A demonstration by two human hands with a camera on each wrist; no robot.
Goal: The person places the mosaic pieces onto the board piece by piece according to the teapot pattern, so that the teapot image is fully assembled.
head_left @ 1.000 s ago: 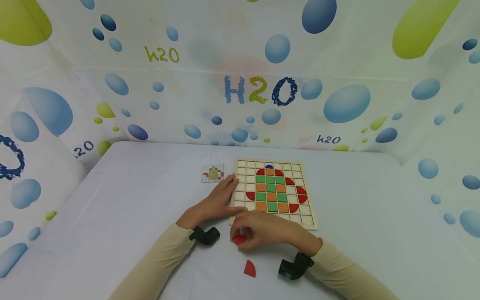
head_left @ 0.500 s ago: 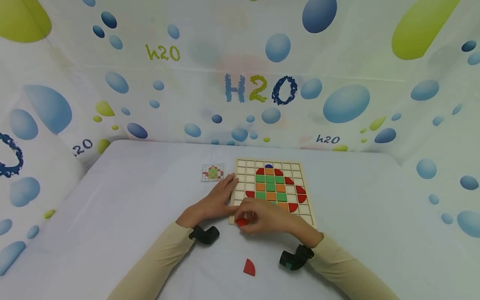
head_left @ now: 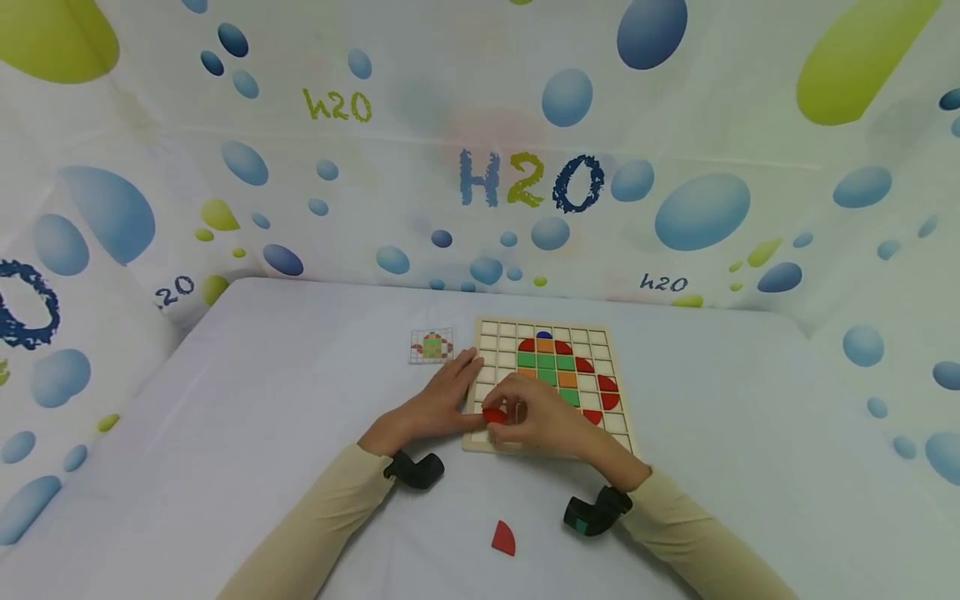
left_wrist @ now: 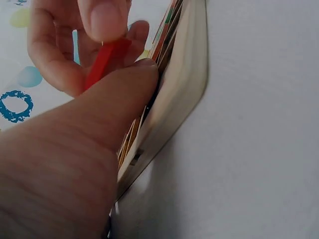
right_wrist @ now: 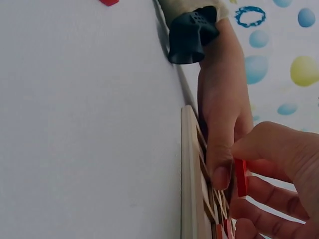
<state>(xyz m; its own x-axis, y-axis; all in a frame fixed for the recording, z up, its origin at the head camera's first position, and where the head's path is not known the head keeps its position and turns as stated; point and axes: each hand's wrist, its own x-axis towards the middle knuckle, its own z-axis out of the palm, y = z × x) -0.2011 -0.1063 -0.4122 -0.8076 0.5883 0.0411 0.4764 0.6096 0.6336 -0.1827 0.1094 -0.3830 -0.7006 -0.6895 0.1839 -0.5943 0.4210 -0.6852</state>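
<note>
My right hand point(head_left: 546, 418) pinches a red quarter-circle tile point(head_left: 494, 415) between thumb and fingers, above the lower left part of a wooden grid board point(head_left: 489, 342). The right wrist view shows this red tile point(right_wrist: 240, 177) edge-on, held beside the left thumb. My left hand point(head_left: 433, 406) rests along the board's left edge with its fingers straight and thumb over the frame. Green and orange squares, several red quarter-circles and a blue half-round tile point(head_left: 544, 335) fill cells in the board. My right hand hides some lower cells.
A loose red quarter-circle tile point(head_left: 504, 538) lies on the white tablecloth in front of the board. Left of the board's far corner is a small printed pattern card point(head_left: 431, 345). A patterned cloth backdrop point(head_left: 420, 183) rises behind the table.
My right hand has carried the red tile from the table in front of the board forward and slightly right, over the board's lower left. The left hand stays at the edge.
</note>
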